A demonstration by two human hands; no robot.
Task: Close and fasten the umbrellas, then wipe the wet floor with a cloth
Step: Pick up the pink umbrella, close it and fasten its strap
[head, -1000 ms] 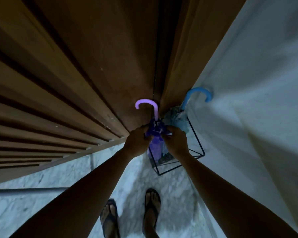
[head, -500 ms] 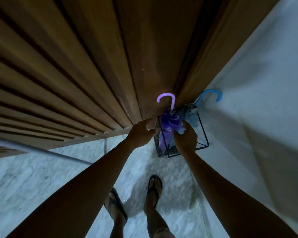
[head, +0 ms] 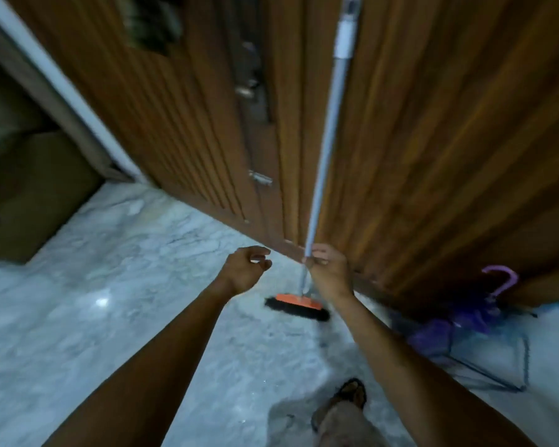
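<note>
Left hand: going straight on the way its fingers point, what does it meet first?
Probably the broom pole, right where the right hand grips it. The left hand points its curled fingers rightward at it, nothing between; depth is unclear from one view.

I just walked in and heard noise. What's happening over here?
A person stands on the marble floor by a wooden door. Their right hand grips a broom low on its pole, the orange head down by the floor. Their left hand hovers beside it, holding nothing. A purple umbrella sits in a wire stand to the right.
</note>
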